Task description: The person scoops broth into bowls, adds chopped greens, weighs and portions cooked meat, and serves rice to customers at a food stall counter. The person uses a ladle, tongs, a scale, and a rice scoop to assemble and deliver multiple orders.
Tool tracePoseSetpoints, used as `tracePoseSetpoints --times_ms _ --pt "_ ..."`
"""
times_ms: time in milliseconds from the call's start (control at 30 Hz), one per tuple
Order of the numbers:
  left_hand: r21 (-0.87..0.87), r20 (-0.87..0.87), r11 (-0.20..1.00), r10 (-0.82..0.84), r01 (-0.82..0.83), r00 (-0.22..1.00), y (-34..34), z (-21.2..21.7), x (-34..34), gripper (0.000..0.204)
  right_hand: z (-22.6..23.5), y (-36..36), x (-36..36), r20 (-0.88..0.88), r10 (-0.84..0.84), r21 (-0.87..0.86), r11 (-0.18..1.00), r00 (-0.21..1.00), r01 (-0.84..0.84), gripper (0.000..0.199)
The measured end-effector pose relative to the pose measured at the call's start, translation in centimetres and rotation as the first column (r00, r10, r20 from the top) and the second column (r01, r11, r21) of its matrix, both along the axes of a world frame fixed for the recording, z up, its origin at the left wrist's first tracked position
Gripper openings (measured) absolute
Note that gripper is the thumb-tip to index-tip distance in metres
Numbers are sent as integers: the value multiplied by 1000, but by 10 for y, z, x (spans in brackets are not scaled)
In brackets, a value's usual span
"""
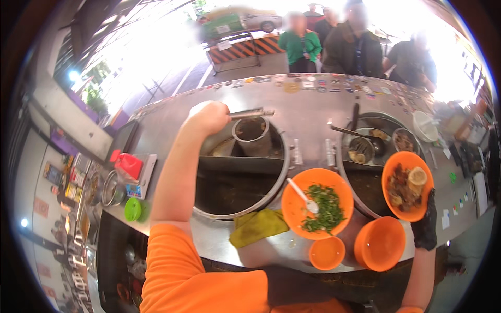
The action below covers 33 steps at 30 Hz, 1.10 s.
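Note:
My bare left hand (207,118) is closed round a metal handle (251,113) above the left pot (288,172). Just below that handle a deep metal cylinder (251,136) stands in the pot's far half; whether the two are joined I cannot tell. On the right, my black-gloved right hand (425,229) grips the near edge of an orange bowl (386,175) holding brown meat pieces and a pale bone (417,179). This bowl is tilted beside the right pot (340,156). Between the pots sits an orange bowl of chopped green herbs (321,211) with a white spoon (302,195).
Orange bowls (380,243) and a small orange bowl (327,253) stand at the counter's near edge, by a folded yellow-green cloth (257,227). A ladle (355,133) and strainer (361,148) rest in the right pot. Several people (355,47) stand beyond the counter.

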<state>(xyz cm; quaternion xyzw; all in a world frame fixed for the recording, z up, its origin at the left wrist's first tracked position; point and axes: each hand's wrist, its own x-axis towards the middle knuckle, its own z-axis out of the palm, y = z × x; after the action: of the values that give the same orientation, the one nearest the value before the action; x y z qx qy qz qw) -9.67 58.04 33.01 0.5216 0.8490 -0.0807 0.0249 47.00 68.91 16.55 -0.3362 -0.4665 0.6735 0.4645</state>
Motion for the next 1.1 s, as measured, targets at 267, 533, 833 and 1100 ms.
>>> tracePoseSetpoints --times_ms 267,533,833,1100 --pt "-241 -145 962 99 -132 985 -42 -47 -82 26 22 -100 -89 -60 -95 -132 987 994 86 52" --pt "-310 -34 936 -186 167 982 -21 -136 -110 21 11 -207 -224 -203 -184 -249 960 962 132 53" --pt "219 -127 942 -232 255 964 -106 -164 -192 30 -30 -290 -310 -277 -204 -341 934 939 102 53" --pt "-375 -311 857 -476 354 823 -154 -235 -249 25 -42 -329 -324 -311 -214 -497 867 926 33 59"
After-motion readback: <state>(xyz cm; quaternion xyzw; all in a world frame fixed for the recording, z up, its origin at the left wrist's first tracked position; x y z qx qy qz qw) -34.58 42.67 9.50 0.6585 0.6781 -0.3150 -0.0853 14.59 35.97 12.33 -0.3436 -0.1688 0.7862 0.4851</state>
